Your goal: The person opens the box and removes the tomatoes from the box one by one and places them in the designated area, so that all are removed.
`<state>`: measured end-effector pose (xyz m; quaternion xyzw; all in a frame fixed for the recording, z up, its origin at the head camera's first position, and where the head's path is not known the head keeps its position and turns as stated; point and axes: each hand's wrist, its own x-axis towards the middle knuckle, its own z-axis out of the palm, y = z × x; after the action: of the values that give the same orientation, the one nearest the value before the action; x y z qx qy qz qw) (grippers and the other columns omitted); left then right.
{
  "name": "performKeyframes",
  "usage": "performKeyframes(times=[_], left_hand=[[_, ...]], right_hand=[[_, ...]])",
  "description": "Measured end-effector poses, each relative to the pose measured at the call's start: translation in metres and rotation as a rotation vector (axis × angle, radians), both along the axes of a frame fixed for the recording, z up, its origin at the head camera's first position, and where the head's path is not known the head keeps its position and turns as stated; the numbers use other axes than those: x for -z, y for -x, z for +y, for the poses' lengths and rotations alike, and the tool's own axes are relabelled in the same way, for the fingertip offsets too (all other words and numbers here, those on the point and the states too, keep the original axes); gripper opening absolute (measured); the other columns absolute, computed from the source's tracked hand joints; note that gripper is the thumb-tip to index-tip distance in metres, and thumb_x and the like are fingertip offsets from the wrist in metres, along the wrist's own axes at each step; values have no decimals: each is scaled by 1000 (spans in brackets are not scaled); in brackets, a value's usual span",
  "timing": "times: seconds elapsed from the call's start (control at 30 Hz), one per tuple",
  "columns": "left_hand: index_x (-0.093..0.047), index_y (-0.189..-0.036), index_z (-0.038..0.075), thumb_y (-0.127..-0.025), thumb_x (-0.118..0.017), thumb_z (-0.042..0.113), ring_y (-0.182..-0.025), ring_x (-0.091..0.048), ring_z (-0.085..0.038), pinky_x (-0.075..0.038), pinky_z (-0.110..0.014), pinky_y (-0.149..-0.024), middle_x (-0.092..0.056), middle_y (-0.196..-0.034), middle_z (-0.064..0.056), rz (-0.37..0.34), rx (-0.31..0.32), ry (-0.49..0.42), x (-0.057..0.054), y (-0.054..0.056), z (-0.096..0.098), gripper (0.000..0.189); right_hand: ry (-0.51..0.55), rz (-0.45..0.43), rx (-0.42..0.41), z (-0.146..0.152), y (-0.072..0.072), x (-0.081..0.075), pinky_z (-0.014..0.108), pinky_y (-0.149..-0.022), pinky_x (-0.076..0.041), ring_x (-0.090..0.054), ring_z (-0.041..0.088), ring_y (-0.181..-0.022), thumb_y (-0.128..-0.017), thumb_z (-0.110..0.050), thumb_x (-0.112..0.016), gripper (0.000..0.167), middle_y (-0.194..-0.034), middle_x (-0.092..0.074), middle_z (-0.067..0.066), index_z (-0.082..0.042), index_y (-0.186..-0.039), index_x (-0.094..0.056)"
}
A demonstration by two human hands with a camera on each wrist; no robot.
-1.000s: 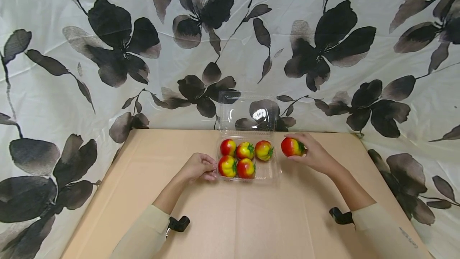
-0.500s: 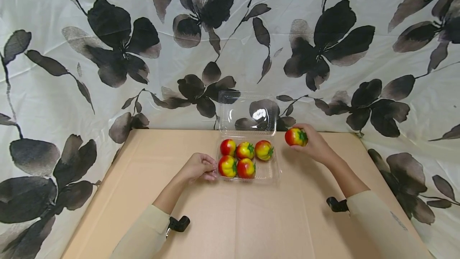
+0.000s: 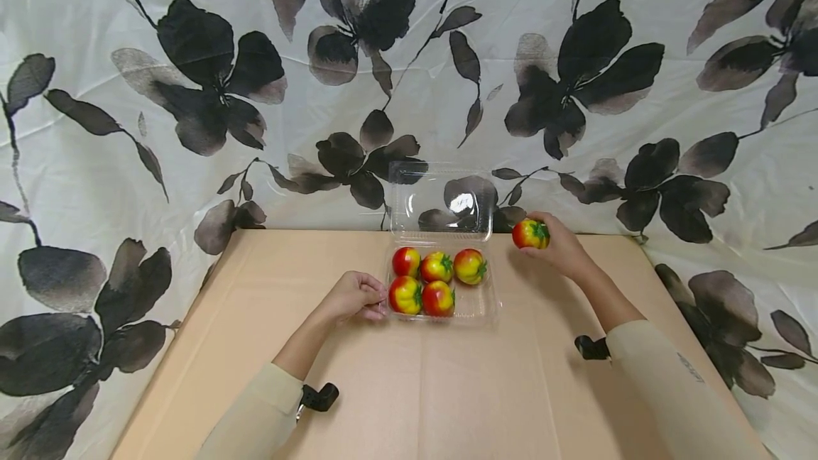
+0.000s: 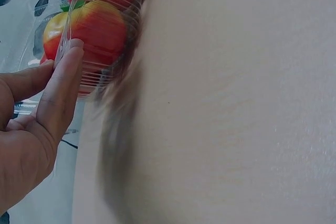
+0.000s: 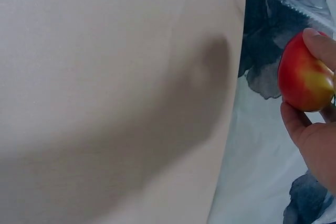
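A clear plastic clamshell box [image 3: 476, 307] lies with its lid [image 3: 441, 197] raised at the back. Inside it are several red-and-yellow fruits with green leafy caps, one of them [image 3: 469, 266] alone at the right of the back row. The front right part of the box holds none. My left hand [image 3: 353, 297] pinches the box's left rim between thumb and fingers, as the left wrist view shows up close. To the right of the lid, my right hand [image 3: 558, 243] grips another such fruit [image 5: 304, 74] by its sides, raised above the board.
The box stands on a tan cardboard surface [image 3: 358, 389], near its back edge. Behind hangs a white cloth [image 3: 460, 119] with dark flower prints. A black wrist camera mount [image 3: 591, 348] sits by each sleeve.
My right hand has carried its fruit slightly up and away toward the back, turning it so more of the green cap shows. The left hand and the box have stayed put.
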<state>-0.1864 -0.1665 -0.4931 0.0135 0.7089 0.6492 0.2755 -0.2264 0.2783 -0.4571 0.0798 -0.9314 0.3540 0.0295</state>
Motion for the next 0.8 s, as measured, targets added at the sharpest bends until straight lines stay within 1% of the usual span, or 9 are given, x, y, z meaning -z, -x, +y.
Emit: performKeyframes(times=[0.1, 0.3, 0.47, 0.57, 0.8], left_hand=[[-58, -109, -19, -99, -59, -8, -65, -72, -20, -67, -34, -65, -69, -75, -12, 7, 6, -7, 0, -1, 0, 15], [-58, -109, -18, -99, -60, -8, -65, -72, -20, -67, -33, -64, -70, -78, -17, 9, 3, -1, 0, -1, -1, 15], [-59, -107, -16, -98, -61, -8, -65, -72, -21, -66, -32, -63, -70, -78, -17, 11, -7, 10, -2, 0, 0, 12], [-60, -106, -15, -98, -62, -7, -65, -72, -21, -66, -33, -63, -70, -77, -15, 14, -11, 16, -3, 0, 2, 11], [-59, -107, -15, -98, -62, -7, -66, -73, -21, -67, -33, -64, -70, -79, -17, 8, -3, 10, -3, 0, 2, 12]], right_hand=[[-9, -33, 8, 2, 3, 1, 64, -109, -47, -50, 44, -119, -88, -9, -82, 75, -142, -49, 28, 2, -148, -39], [-22, -71, 29, 6, 12, 7, 63, -110, -46, -50, 45, -120, -89, -14, -82, 76, -143, -50, 29, 2, -149, -39], [3, -120, 76, 8, 16, 17, 64, -113, -44, -49, 46, -122, -91, -18, -80, 76, -144, -49, 30, 0, -151, -38], [5, -144, 86, 10, 17, 24, 63, -114, -43, -49, 47, -122, -92, -19, -79, 76, -143, -49, 31, 0, -152, -38], [-35, -179, 101, 8, 23, 34, 65, -115, -41, -50, 49, -123, -93, -22, -78, 77, -144, -49, 34, 0, -153, -36]])
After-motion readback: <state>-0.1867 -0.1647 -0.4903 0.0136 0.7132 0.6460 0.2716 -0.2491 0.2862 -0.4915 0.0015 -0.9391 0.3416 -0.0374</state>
